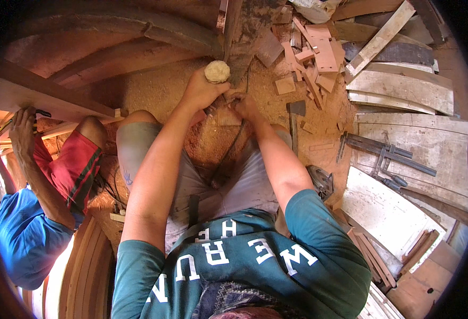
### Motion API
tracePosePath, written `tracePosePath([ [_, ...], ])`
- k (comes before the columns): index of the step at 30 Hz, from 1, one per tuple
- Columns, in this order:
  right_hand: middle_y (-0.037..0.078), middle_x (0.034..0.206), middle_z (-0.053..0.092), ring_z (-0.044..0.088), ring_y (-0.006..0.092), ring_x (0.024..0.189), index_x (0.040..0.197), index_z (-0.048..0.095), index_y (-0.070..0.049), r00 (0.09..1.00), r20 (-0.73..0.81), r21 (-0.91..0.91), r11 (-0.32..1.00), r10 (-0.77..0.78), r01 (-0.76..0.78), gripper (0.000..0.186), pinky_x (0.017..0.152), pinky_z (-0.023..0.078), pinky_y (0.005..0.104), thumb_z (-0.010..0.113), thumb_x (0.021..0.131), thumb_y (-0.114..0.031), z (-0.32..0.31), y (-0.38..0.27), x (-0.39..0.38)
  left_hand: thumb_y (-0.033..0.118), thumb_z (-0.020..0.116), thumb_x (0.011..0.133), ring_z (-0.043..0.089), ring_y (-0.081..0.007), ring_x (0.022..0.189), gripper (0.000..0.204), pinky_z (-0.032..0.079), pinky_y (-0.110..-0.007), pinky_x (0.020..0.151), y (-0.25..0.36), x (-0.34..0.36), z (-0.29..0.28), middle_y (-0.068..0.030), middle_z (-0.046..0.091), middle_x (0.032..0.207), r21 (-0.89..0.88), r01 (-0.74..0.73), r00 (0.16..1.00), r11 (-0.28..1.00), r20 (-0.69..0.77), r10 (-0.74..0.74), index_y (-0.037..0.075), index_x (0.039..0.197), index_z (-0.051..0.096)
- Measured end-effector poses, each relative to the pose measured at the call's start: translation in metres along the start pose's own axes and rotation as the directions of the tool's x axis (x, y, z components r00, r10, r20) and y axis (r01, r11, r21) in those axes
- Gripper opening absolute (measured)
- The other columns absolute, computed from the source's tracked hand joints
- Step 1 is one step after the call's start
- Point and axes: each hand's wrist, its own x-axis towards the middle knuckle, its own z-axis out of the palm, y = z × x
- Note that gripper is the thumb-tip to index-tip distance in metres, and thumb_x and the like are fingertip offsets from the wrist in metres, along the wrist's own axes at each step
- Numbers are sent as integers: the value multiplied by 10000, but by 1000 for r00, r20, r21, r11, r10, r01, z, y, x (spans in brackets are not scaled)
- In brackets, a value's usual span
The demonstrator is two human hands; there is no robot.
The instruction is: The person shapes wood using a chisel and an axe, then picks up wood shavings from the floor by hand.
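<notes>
My left hand is closed round a tool whose round, pale, battered-looking end points up at me. The lower part of that tool is hidden, so its kind does not show. Just to the right, my right hand is curled with its fingertips by a small board low between my knees; what it pinches, if anything, I cannot make out. Both hands work close together, beside the foot of an upright dark timber.
A hatchet lies right of my knee, near wood offcuts. Farther right are bar clamps on pale boards. A power tool sits by my right elbow. At left, a co-worker's hand touches a long beam.
</notes>
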Motion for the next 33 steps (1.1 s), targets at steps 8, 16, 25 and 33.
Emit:
tracePosePath([
  [8,57,963,768,680,146,872,1014,764,-19,1000,9,21,999,27,-27,176,797,538,309,735,841,-13,2,6,7,114,802,788,694,-174,1009,403,536,-334,895,-5,3,2,-90,750,1081,-9,4,1000,1000,21,-4,9,1162,693],
  [16,82,989,774,689,152,854,1055,755,-21,996,33,59,995,-78,76,217,799,539,302,762,838,-20,-7,-4,3,94,796,782,691,-171,1005,393,539,-334,890,11,-1,-1,-79,746,1073,-40,40,999,998,2,-40,7,1152,696],
  [25,134,1020,761,697,165,914,1119,726,2,997,-81,94,996,15,-8,273,811,543,311,731,847,-20,-4,10,2,105,783,825,697,-136,1008,308,534,-306,909,2,5,-2,-30,759,1080,29,11,1000,1000,8,-11,59,1126,733],
  [33,225,1098,732,707,362,1032,1189,699,-66,897,-387,-213,926,214,-312,414,870,549,428,717,792,-181,-100,95,-49,94,784,828,699,-140,1003,309,540,-310,909,-2,2,-5,-38,758,1075,13,45,999,999,13,-46,41,1126,726],
])
